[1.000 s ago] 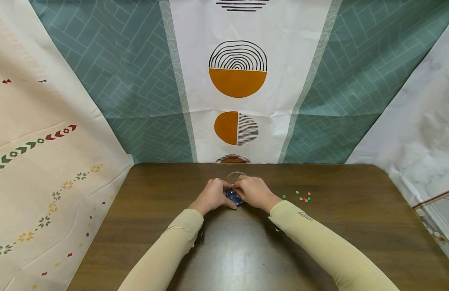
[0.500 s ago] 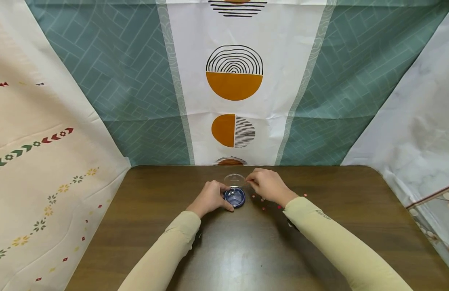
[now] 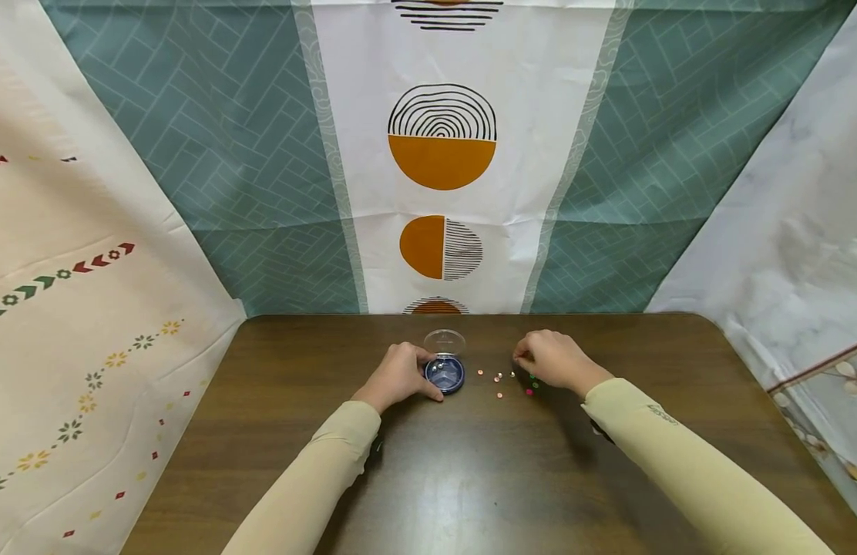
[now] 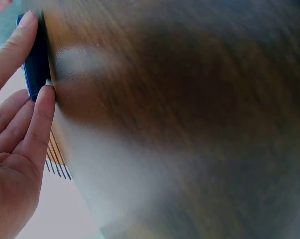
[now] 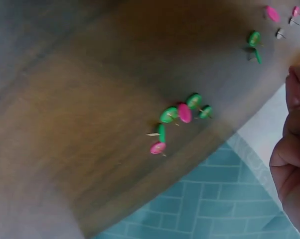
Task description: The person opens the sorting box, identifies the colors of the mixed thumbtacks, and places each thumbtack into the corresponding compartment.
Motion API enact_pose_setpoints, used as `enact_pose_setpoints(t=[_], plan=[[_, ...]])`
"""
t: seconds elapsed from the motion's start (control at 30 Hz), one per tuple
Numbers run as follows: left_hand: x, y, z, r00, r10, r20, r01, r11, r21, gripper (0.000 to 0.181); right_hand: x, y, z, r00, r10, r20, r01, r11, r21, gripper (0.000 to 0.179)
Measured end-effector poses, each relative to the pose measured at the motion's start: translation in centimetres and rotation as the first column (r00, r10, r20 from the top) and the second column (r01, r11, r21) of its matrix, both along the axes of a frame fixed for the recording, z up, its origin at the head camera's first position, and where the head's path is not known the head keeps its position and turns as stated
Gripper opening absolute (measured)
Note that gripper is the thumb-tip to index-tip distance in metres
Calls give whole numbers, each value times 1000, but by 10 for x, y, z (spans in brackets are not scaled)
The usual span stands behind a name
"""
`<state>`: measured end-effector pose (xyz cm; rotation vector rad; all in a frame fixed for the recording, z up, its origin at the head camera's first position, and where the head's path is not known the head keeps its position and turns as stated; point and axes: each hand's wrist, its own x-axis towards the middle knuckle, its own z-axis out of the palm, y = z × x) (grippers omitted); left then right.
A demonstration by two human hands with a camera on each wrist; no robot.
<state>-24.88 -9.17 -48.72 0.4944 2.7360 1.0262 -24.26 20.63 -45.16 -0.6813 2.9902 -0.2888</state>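
Observation:
My left hand (image 3: 401, 374) grips a small round blue case (image 3: 448, 391) on the table, thumb at its near side and fingers at its far side. The clear lid (image 3: 445, 340) stands tipped back; dividers and a few shiny bits show inside. In the left wrist view the thumb and fingertips lie against the blue wall. My right hand (image 3: 552, 358) is bent over the thumbtacks to the right, thumb and forefinger close together; I cannot tell whether they hold one. Green thumbtacks (image 5: 194, 101), pink thumbtacks (image 5: 184, 113) and silver thumbtacks (image 5: 280, 34) lie scattered near it.
The brown wooden table (image 3: 428, 493) ends at a hanging patterned cloth (image 3: 442, 162) behind. A cream cloth (image 3: 75, 347) hangs at the left, a white one (image 3: 768, 254) at the right. Several loose thumbtacks (image 3: 499, 378) lie between the case and my right hand.
My right hand has moved from inside the case out to the right, over the thumbtacks. The left hand keeps its grip on the case. The head view has shifted slightly.

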Motion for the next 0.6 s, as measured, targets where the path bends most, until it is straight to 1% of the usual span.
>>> enact_pose_setpoints(t=[0.1,0.17,0.4,0.6], plan=[[0,0,0,1000,1,0,-1,1000,1,74,5,2,-5,999,2,40,-3,1000,5,7],[0,0,0,1000,-3,-2,3,1000,1,75,6,2,-8,999,9,48,-10,1000,9,7],[0,0,0,1000,4,4,-4,1000,-5,75,8,-1,-10,1000,20,13,-20,1000,22,6],[1,1,1,1000,-3,0,3,1000,-3,75,8,-2,-10,999,33,8,-33,999,29,4]])
